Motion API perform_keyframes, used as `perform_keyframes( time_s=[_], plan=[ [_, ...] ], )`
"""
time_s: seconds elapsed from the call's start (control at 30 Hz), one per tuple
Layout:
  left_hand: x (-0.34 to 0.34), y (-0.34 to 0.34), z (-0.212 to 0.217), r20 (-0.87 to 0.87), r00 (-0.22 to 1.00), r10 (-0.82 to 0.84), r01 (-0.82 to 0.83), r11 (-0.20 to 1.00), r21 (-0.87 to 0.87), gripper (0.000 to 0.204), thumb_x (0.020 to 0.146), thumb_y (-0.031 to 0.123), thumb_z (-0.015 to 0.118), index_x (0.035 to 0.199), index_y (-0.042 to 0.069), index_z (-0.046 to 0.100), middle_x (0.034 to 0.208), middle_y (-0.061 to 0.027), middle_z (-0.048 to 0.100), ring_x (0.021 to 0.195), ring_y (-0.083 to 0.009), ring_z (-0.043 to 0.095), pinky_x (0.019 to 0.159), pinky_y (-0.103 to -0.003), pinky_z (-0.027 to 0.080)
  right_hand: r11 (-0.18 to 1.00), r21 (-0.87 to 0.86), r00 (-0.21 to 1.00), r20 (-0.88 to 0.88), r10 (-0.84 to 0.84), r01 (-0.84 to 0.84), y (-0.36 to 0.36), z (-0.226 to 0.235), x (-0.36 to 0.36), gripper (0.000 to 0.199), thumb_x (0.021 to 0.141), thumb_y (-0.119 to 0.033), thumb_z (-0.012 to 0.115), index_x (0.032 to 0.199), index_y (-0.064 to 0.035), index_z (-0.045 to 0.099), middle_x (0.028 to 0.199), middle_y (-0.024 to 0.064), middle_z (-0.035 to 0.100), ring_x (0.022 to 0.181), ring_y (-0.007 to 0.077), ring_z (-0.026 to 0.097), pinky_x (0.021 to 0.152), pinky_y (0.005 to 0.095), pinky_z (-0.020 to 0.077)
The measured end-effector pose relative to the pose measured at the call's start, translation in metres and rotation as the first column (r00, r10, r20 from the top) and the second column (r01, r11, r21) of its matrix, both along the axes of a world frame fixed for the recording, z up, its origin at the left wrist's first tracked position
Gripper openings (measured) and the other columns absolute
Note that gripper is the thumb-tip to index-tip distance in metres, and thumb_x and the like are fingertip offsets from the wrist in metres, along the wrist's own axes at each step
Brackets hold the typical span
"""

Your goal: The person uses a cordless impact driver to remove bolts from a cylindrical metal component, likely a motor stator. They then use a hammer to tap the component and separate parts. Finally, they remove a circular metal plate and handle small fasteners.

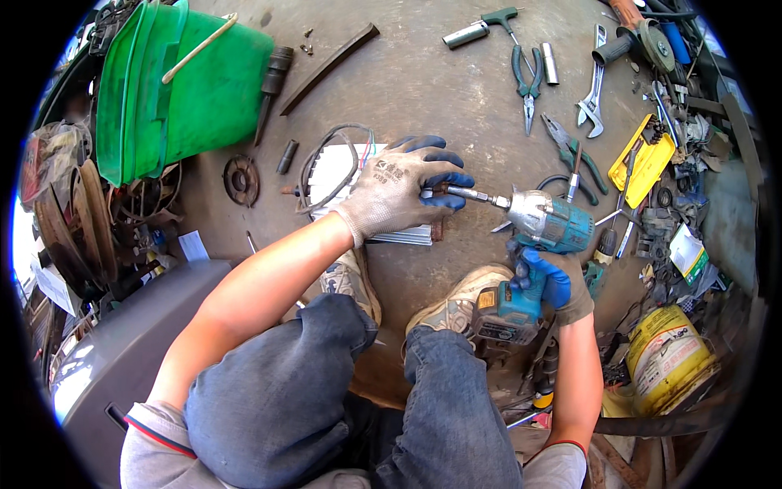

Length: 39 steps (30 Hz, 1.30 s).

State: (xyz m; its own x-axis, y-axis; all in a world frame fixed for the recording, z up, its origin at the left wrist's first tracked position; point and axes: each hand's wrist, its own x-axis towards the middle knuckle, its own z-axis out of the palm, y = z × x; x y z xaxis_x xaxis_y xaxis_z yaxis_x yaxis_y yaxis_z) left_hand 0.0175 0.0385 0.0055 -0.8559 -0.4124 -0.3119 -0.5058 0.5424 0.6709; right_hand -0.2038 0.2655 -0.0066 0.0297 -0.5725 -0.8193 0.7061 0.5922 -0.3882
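While right grip (568,283) holds teal driver (564,226), left grip (399,181) around shaft (479,196).

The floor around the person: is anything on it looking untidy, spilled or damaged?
Yes: at the right, small loose parts lie heaped in disorder near the open yellow case, rather than sorted. I can make out no spill.

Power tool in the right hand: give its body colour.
The power tool has a teal body; see head view.
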Motion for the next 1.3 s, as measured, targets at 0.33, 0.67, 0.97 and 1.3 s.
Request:
perform_keyframes(
  time_s=[0.33, 0.67, 0.97, 1.3],
  plan=[
    [0.001, 0.006, -0.006, -0.069, 0.997, 0.04, -0.045, 0.996, -0.072, 0.04, 0.073, 0.027, 0.085, 0.111, 0.018, 0.075, 0.128, -0.0055, 0.068, 0.133, -0.0318, 0.055, 0.11, -0.047, 0.044, 0.996, 0.015, 0.991, 0.108, 0.085, -0.087, -0.011, -0.009, -0.021, 0.039, 0.085, -0.013, 0.074, 0.121, 0.0009, 0.062, 0.078, 0.0104, 0.063, 0.057, 0.0189, 0.056, 0.056, 0.037, 0.0536],
    [0.001, 0.006, -0.004, -0.027, 0.998, 0.051, -0.053, 0.996, -0.071, 0.042, 0.072, 0.028, 0.086, 0.111, 0.016, 0.075, 0.129, -0.0049, 0.068, 0.133, -0.0302, 0.056, 0.111, -0.046, 0.044, 0.985, -0.019, 0.983, 0.07, 0.172, -0.172, -0.026, -0.013, -0.022, 0.03, 0.086, -0.008, 0.073, 0.112, 0.0061, 0.068, 0.074, 0.0083, 0.063, 0.059, 0.0159, 0.056, 0.058, 0.0326, 0.0499],
    [0.0, 0.005, -0.001, 0.006, 0.999, 0.049, -0.049, 0.997, -0.062, 0.04, 0.072, 0.027, 0.085, 0.11, 0.016, 0.075, 0.131, -0.0044, 0.068, 0.134, -0.0288, 0.056, 0.114, -0.046, 0.042, 0.987, -0.03, 0.986, 0.049, 0.157, -0.156, -0.031, -0.014, -0.024, 0.033, 0.081, -0.007, 0.074, 0.112, 0.005, 0.067, 0.074, 0.0104, 0.065, 0.057, 0.0176, 0.058, 0.055, 0.0334, 0.0519],
    [0.0, 0.006, -0.008, -0.028, 1.0, 0.012, -0.014, 0.997, -0.072, 0.053, 0.072, 0.031, 0.086, 0.12, 0.015, 0.07, 0.134, -0.0074, 0.064, 0.136, -0.0317, 0.052, 0.115, -0.048, 0.04, 0.981, -0.043, 0.981, 0.033, 0.19, -0.188, -0.026, -0.019, -0.026, 0.037, 0.08, -0.005, 0.073, 0.115, 0.0025, 0.066, 0.087, 0.0111, 0.069, 0.059, 0.0174, 0.06, 0.054, 0.0346, 0.0539]
  ],
)
